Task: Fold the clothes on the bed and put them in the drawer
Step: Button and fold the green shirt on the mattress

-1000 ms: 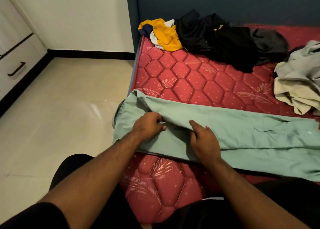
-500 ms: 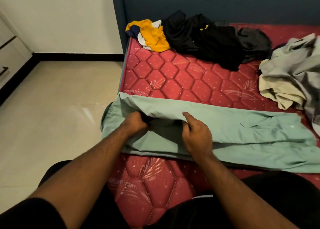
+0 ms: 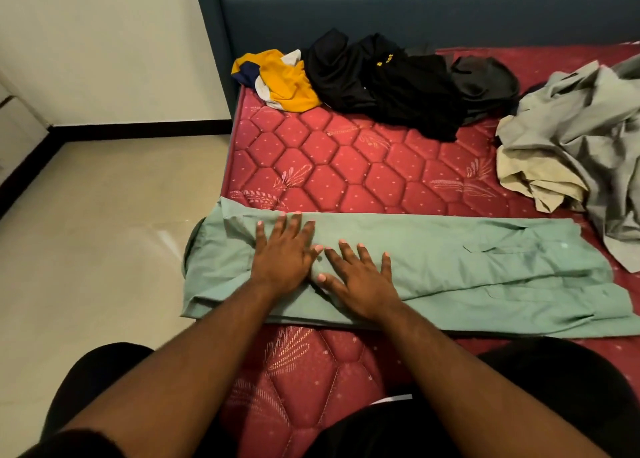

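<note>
A pale green shirt [image 3: 467,267] lies folded into a long strip across the red quilted mattress [image 3: 346,173], its left end hanging a little over the bed's edge. My left hand [image 3: 282,253] lies flat on the strip near that end, fingers spread. Beside it, my right hand [image 3: 360,277] presses flat on the cloth, fingers straight. Unfolded clothes wait further back: a yellow, white and navy garment [image 3: 282,80], a black pile [image 3: 391,83] and a grey and cream heap [image 3: 571,146].
A dark blue padded headboard [image 3: 415,10] rises behind the clothes. Pale tiled floor [image 3: 97,232] lies left of the bed, with a white drawer unit [image 3: 17,128] at the far left edge. My knees in black cloth are at the bottom.
Both hands let go of the green fold they were pinching and now lie flat on the shirt. The strip looks smoother, and the view has shifted right.
</note>
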`<action>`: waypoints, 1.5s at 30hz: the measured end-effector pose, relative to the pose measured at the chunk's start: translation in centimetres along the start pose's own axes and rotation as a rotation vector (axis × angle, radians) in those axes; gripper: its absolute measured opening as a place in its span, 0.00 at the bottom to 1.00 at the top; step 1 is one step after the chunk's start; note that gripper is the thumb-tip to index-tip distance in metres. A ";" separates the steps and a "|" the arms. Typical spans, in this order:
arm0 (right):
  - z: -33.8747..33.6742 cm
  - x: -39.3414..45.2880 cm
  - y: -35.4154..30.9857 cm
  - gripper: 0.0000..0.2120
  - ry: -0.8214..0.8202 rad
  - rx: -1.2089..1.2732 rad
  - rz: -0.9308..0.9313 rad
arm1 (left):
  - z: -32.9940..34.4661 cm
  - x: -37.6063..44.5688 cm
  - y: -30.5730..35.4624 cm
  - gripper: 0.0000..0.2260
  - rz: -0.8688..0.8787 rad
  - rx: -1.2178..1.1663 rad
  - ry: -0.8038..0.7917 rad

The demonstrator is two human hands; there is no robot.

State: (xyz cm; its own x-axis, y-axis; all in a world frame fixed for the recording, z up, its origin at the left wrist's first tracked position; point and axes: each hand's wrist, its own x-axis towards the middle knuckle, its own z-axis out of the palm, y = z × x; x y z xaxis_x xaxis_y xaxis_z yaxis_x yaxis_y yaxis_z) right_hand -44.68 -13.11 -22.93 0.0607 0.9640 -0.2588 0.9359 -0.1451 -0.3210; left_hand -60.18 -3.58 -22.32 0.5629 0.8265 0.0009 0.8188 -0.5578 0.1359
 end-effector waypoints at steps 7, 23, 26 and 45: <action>-3.4 1.6 8.0 0.36 0.011 -0.034 0.156 | -1.4 2.6 2.9 0.28 -0.093 0.023 -0.125; -8.2 -3.3 27.2 0.45 0.126 -0.062 0.271 | 4.0 8.6 27.1 0.27 -0.015 -0.284 -0.188; -8.3 -5.2 28.9 0.42 0.268 0.068 0.236 | 6.2 8.0 28.9 0.42 0.079 -0.210 -0.221; -11.7 -9.4 34.9 0.18 0.410 0.950 0.747 | 9.0 7.5 37.0 0.30 0.230 -0.073 -0.151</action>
State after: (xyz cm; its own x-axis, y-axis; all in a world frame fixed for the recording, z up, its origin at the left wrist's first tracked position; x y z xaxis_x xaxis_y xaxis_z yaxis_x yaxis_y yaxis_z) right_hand -8.49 -24.61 -21.02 0.7238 0.5526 -0.4132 0.0229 -0.6178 -0.7860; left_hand -24.61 -18.69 -26.18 0.7481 0.6549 -0.1067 0.6601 -0.7180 0.2207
